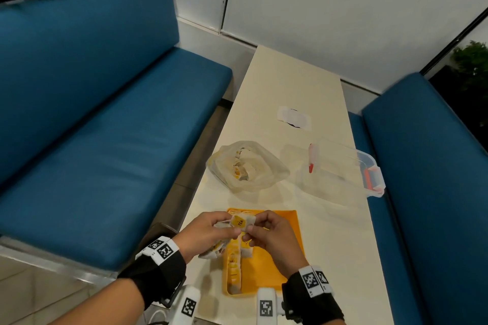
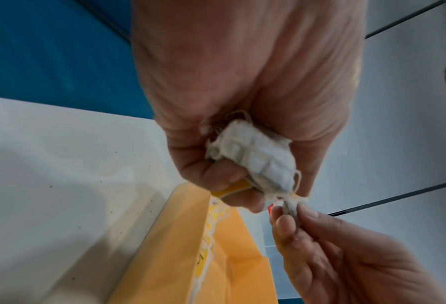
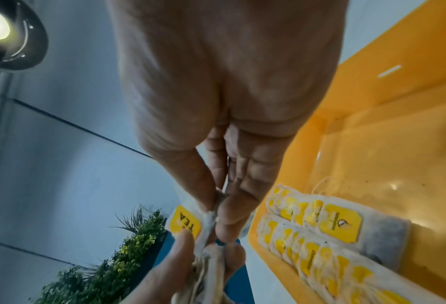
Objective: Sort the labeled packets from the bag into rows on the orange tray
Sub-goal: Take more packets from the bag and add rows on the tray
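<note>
Holding a clump of tea packets [image 1: 239, 223] above the orange tray [image 1: 274, 266], the left hand [image 1: 208, 232] keeps a clenched grip; the right hand [image 1: 269, 235] pinches one packet's edge. Judged light, soft, tearable, strings tangling: pull by the paper margin.

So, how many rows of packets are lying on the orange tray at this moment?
2. Both rows lie side by side along the left side of the orange tray, seen best from the right wrist. The hands hide part of the tray in the head view, so more could be hidden.
</note>
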The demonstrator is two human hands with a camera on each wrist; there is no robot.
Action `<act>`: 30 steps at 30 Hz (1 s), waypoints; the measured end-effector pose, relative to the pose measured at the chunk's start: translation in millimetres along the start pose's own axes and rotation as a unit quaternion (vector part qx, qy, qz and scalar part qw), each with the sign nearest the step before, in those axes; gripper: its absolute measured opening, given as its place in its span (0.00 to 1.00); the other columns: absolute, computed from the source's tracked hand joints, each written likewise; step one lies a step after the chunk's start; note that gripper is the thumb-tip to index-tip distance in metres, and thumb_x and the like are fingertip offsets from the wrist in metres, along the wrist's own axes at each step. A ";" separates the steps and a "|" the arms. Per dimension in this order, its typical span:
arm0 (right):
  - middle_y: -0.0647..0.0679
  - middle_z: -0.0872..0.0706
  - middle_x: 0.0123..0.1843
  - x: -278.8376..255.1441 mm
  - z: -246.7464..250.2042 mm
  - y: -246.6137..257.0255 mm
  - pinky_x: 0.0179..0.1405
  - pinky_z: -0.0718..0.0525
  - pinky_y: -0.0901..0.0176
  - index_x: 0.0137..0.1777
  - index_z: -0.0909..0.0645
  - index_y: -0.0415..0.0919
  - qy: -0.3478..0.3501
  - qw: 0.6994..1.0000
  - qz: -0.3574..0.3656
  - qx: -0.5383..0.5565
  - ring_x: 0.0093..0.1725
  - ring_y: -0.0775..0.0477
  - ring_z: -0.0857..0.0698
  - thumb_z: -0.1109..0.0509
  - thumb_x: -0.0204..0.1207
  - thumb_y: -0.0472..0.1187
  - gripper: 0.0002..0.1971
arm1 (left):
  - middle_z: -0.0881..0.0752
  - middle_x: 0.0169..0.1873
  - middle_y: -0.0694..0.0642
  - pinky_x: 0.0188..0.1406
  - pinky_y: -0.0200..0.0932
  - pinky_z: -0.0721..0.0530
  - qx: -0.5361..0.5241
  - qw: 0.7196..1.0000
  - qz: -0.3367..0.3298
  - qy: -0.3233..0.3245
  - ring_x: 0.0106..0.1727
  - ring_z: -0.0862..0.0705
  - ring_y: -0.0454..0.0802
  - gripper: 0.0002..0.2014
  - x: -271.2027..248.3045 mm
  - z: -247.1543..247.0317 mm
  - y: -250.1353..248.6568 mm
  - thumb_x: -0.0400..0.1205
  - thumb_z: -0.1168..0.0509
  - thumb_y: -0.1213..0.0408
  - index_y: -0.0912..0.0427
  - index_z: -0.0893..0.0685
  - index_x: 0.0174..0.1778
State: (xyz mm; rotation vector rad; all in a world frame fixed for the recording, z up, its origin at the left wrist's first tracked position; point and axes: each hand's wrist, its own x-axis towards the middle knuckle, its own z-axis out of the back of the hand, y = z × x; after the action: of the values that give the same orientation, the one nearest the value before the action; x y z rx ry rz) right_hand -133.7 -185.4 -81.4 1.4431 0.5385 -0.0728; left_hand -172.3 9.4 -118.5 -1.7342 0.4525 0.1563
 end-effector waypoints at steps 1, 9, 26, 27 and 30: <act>0.33 0.16 0.41 -1.0 -0.5 0.1 0.35 0.15 0.51 0.50 0.23 0.30 0.002 1.000 -0.008 0.017 0.38 0.34 0.10 0.25 0.75 0.25 0.09 | 0.06 0.45 0.55 0.49 0.45 0.12 0.015 1.000 -0.009 -0.019 0.47 0.08 0.50 0.03 0.8 -0.7 -0.6 0.81 0.24 0.62 0.53 0.06 0.49; 0.64 0.15 0.59 -6.7 3.8 -2.8 0.47 0.20 0.71 0.62 0.17 0.60 -0.007 0.958 0.124 -0.257 0.52 0.58 0.16 0.21 0.72 0.39 0.21 | 0.13 0.42 0.42 0.38 0.28 0.22 0.372 0.925 -0.058 -0.051 0.41 0.15 0.34 0.12 9.1 -4.0 -9.8 0.78 0.25 0.46 0.47 0.09 0.53; 0.35 0.10 0.35 -3.9 16.4 -11.2 0.28 0.21 0.60 0.49 0.17 0.28 -0.002 0.993 0.056 -0.101 0.33 0.46 0.12 0.27 0.77 0.26 0.04 | 0.13 0.42 0.43 0.39 0.29 0.22 0.351 0.930 -0.086 -0.064 0.45 0.16 0.36 0.04 16.7 -10.2 -6.4 0.75 0.22 0.50 0.43 0.09 0.42; 0.35 0.10 0.35 -3.0 17.1 -11.6 0.28 0.21 0.60 0.49 0.18 0.28 -0.007 0.993 0.054 -0.103 0.32 0.46 0.12 0.27 0.77 0.26 0.04 | 0.13 0.42 0.41 0.39 0.28 0.23 0.346 0.932 -0.082 -0.072 0.45 0.16 0.34 0.04 16.7 -9.2 -5.5 0.75 0.21 0.50 0.41 0.10 0.41; 0.38 0.11 0.35 -0.5 24.1 -10.4 0.27 0.23 0.58 0.48 0.17 0.30 -0.037 0.992 0.040 -0.114 0.33 0.45 0.12 0.26 0.77 0.29 0.03 | 0.11 0.44 0.40 0.44 0.31 0.20 0.331 0.935 -0.060 -0.114 0.48 0.15 0.35 0.04 18.0 -3.0 1.0 0.75 0.21 0.49 0.42 0.09 0.41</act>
State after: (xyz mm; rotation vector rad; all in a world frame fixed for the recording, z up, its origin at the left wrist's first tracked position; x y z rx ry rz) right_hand -130.5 -210.0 -90.1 1.2328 0.4135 0.0000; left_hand -156.7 2.6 -125.0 -1.0581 0.1896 0.0989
